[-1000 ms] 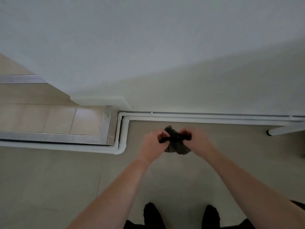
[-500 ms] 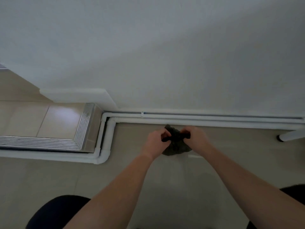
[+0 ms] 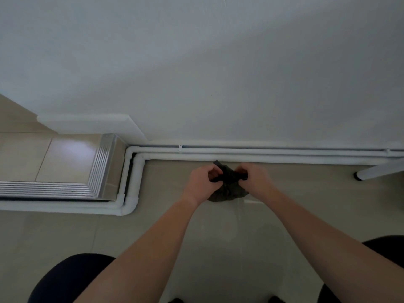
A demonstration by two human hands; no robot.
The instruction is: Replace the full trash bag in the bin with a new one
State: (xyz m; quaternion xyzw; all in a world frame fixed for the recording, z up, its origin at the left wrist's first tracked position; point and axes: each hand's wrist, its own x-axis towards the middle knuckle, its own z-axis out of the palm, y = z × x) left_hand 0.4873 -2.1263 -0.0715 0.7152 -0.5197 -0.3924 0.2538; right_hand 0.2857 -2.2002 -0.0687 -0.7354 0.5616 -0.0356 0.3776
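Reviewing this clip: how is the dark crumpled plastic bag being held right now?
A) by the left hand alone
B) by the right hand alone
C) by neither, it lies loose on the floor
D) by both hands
D: the left hand and the right hand each grip the dark crumpled plastic bag, one at each side of it.

The floor (image 3: 65, 232) is laid in pale beige glossy tiles with faint joints. Two white pipes (image 3: 262, 157) run side by side along the foot of the wall, then bend toward the viewer around a raised tiled step (image 3: 72, 158) on the left, whose edge is trimmed in ribbed metal (image 3: 102, 162). At the right, a slanted white leg (image 3: 380, 170) ends in a dark foot (image 3: 356, 176) on the tiles. A crumpled dark trash bag (image 3: 227, 189) is low over the floor near the pipes; whether it touches cannot be told.
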